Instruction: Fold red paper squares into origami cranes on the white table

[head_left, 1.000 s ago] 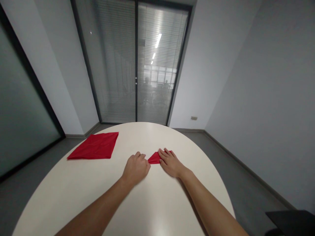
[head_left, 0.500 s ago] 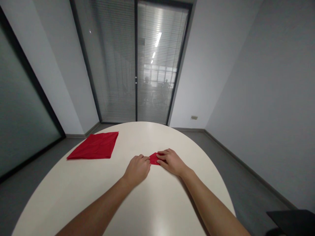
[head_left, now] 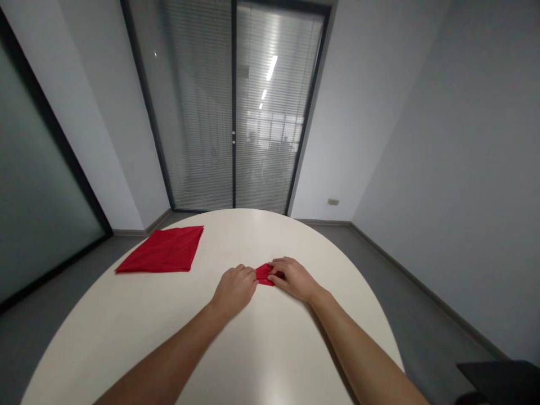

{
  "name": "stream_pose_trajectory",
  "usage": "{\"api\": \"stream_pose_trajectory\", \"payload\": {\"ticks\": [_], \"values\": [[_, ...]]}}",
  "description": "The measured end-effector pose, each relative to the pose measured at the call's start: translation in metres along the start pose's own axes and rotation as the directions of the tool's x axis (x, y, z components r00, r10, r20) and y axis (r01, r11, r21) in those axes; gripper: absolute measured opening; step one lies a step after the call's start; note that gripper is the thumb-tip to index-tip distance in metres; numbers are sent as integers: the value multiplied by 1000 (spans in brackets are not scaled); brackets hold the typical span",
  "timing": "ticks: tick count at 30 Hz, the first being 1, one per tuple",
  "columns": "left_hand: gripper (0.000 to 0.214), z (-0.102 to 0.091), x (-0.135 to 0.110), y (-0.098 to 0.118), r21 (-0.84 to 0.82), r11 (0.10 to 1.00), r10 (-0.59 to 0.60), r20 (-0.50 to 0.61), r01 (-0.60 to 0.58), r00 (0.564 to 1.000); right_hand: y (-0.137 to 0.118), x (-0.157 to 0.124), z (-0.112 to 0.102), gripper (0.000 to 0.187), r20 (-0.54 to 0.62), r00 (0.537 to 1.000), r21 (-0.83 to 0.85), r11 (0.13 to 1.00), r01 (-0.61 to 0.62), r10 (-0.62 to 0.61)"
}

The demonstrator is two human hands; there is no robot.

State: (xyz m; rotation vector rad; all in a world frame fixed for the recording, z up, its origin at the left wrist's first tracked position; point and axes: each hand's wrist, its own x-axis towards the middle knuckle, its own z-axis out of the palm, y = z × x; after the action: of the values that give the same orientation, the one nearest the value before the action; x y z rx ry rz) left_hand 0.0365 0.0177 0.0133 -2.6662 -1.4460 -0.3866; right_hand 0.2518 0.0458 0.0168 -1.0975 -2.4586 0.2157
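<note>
A small folded red cloth point(head_left: 263, 273) lies on the white round table point(head_left: 236, 349), between my two hands. My left hand point(head_left: 235, 288) is closed on the cloth's left end, its fingers curled and the tips partly hidden. Over the right end, my right hand point(head_left: 291, 277) pinches the fabric between thumb and fingers and covers part of it. Thin fold lines run across the strip of cloth that shows. Farther off to the left, a larger red cloth point(head_left: 162, 250) is spread flat near the table's edge, apart from both hands.
Beyond the table stands a glass door point(head_left: 233, 112) with blinds behind it. A plain wall point(head_left: 455, 169) rises on the right, with a small socket plate point(head_left: 333, 202) low on the far wall. A dark object point(head_left: 502, 379) shows at the lower right.
The fingers of my right hand have drawn together into a pinch on the small cloth, and a fold now shows across it. My left hand has barely moved.
</note>
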Motion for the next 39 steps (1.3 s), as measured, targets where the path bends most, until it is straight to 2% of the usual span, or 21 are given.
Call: {"api": "stream_pose_trajectory", "payload": {"ticks": [6,12,22,27,33,39], "values": [[25,-2,-1,1,-23,1000,-16,0,16,1000,-1,-2,-1,11,-3,1000,33,999,-24,24],[22,-1,0,1,-17,999,-40,7,40,999,-1,-4,0,23,-13,995,50,994,-96,96],[24,6,1,-2,-26,997,-67,-7,67,998,-1,-2,3,20,5,997,87,993,-83,83],[24,6,1,-3,-42,996,-84,-9,83,996,2,-2,4,14,-37,999,105,994,-33,37],[24,5,1,-2,-4,997,-71,-11,71,997,0,-1,2,16,-50,999,112,994,-2,7],[23,7,1,-3,-13,997,-81,-11,81,997,0,-3,1,15,-42,997,130,990,-58,64]]}}
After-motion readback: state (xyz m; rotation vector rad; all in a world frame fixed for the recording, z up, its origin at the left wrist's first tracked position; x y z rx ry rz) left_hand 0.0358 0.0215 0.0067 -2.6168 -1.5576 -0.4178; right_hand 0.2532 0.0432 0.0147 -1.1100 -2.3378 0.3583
